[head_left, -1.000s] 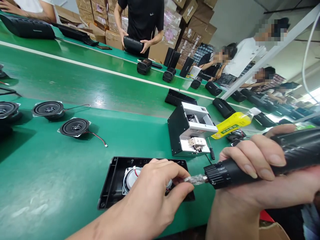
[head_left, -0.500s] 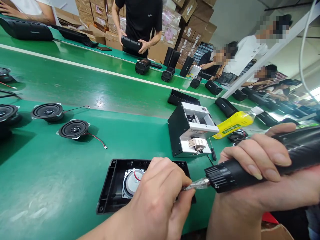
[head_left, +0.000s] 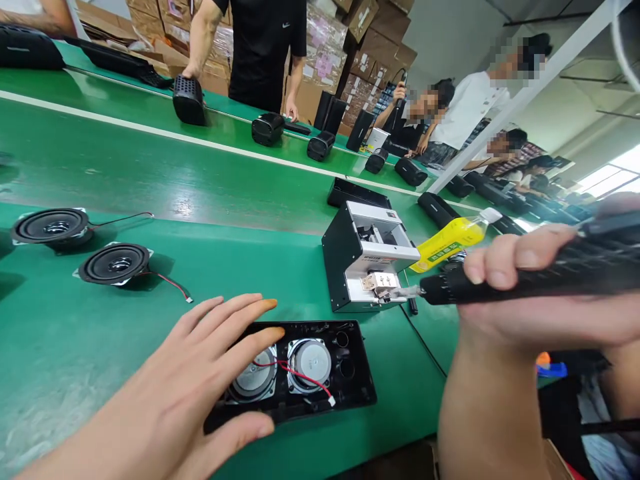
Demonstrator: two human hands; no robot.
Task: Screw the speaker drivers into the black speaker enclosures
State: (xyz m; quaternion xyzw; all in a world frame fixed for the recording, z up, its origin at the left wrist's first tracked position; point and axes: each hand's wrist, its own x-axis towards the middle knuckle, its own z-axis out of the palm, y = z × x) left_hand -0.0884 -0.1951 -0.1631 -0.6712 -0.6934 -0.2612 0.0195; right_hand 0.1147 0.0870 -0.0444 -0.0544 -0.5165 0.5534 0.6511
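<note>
My left hand (head_left: 200,380) is spread over the left part of a black speaker housing (head_left: 357,393), fingers apart and holding nothing. Two round speaker drivers sit inside the housing, backs up; the right driver (head_left: 311,363) shows fully and the left driver (head_left: 253,380) is partly behind my fingers. Red wires with a white plug (head_left: 331,401) lie across them. My right hand (head_left: 525,280) is wrapped round a black electric screwdriver (head_left: 500,287), somewhat blurred. The screwdriver's bit points left, in front of a silver and black screw feeder (head_left: 380,253); whether it touches the feeder I cannot tell.
Two loose speaker drivers, the nearer driver (head_left: 117,263) and the farther driver (head_left: 53,227), lie on the green bench at left. A yellow bottle (head_left: 450,241) lies behind the feeder. Across the belt a person in black (head_left: 260,53) touches a black speaker (head_left: 189,100); other people work farther right.
My left hand has let go of the screwdriver's tip, moved left and opened over the housing. My right hand has brought the screwdriver up to the feeder. The person opposite has set the speaker down.
</note>
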